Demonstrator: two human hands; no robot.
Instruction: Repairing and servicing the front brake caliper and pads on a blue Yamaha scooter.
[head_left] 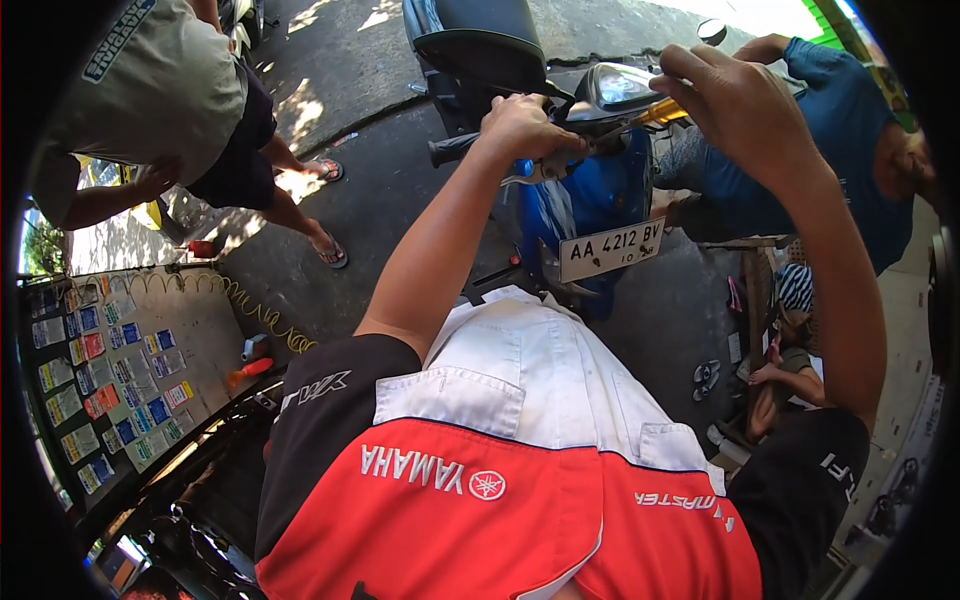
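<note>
A blue motorcycle (585, 190) stands in front of me with its number plate (611, 250) towards me. My left hand (527, 128) is closed over its handlebar (452, 150), just inboard of the black rubber grip; the fingertips are mostly hidden behind the hand. In my raised right hand (735, 115) is a screwdriver (662, 112) with a yellow handle, partly covered by the fingers. Its thin shaft slants down to the left, to the handlebar area beside my left thumb. I cannot make out what the tip touches. A glass-covered unit (618, 86) sits just beyond the shaft.
A person in a blue shirt (770, 140) is close by on the right; another in a grey shirt (150, 90) stands at the left. A display board (215, 320) with packets, a coiled yellow hose (268, 318) and an orange-handled tool (250, 370) are at the left. Sandals (706, 380) lie at the right.
</note>
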